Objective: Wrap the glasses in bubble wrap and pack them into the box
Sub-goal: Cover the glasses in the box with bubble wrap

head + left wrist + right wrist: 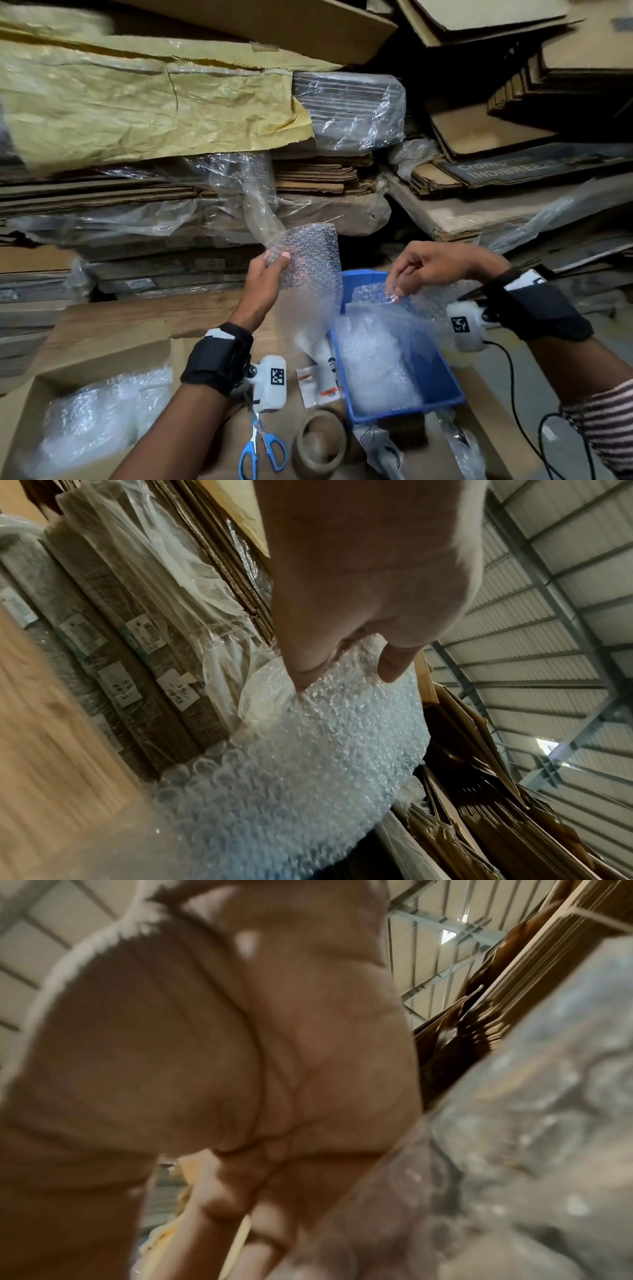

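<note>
Two hands pinching one bubble wrap sheet, left hand higher, right hand lower

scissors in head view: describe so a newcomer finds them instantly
Start at the blue plastic tray low in the centre, on the cardboard surface. Left of it is a brown tape roll, and just left of that lie the scissors, below the left wrist. Their bright blue handle loops and metal blades set them apart from the brown and clear packing stuff around.
</note>
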### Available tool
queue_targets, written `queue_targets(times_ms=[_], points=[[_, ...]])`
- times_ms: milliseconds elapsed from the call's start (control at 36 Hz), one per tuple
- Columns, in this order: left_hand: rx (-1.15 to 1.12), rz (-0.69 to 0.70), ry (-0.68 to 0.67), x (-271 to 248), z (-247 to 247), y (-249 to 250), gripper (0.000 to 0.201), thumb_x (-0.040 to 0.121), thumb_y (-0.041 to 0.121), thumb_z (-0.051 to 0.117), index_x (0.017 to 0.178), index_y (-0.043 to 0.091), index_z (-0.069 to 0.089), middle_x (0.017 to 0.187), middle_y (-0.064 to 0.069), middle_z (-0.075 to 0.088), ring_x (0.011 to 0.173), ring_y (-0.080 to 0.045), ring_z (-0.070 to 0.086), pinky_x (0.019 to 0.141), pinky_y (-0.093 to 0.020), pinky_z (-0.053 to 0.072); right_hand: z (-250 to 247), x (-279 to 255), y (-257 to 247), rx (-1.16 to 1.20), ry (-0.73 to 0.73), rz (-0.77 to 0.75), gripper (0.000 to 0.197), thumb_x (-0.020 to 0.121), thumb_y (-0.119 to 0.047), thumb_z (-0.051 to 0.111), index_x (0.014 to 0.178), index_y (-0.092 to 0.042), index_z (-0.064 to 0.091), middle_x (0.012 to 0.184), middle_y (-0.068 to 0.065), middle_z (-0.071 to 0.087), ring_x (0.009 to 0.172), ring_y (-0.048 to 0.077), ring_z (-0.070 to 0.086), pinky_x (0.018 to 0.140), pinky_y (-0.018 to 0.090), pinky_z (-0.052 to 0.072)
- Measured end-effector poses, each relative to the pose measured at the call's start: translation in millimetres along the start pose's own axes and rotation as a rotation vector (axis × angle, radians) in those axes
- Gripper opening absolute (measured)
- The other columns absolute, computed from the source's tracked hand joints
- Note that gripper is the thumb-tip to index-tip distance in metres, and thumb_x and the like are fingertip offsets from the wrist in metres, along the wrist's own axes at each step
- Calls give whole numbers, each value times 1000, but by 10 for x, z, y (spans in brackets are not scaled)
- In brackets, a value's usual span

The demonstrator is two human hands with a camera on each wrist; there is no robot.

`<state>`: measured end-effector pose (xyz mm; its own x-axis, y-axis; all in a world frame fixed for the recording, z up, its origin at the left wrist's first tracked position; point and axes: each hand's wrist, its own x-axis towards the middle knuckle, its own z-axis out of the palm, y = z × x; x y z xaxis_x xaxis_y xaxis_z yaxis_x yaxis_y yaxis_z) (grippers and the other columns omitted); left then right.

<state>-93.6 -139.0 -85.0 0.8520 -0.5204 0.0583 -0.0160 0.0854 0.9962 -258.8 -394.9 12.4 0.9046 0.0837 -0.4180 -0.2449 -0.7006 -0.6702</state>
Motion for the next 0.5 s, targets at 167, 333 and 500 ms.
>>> queue_targets(times_ms=[167, 333, 500], points=[[72, 41, -56, -2, -9, 71, 26, 107, 18, 52, 113, 0, 70, 106, -11, 73, 95, -17, 65, 90, -36, 49, -7, -94, -410, -23, -168, -103, 16, 93, -7, 73, 106, -11, 80, 102, 14, 78, 93, 21, 72, 88, 40, 55], [61, 2, -148, -67, 38, 116, 23, 107, 16, 51, 110, 12, 73, 106, 1, 77, 97, -12, 71, 87, -24, 54, 2, 67, -640, -5, -124, -266, 18, 95, -9, 71, 109, -18, 78, 100, 6, 77, 90, 24, 70, 83, 36, 55], [-16, -88, -265, -173, 90, 162, 23, 104, 18, 57, 119, 11, 73, 109, -3, 78, 97, -18, 72, 81, -29, 57, 85, 399, -768, -25, 193, -331, 17, 88, -12, 80, 104, -10, 77, 92, -5, 77, 86, 10, 72, 77, 19, 52]])
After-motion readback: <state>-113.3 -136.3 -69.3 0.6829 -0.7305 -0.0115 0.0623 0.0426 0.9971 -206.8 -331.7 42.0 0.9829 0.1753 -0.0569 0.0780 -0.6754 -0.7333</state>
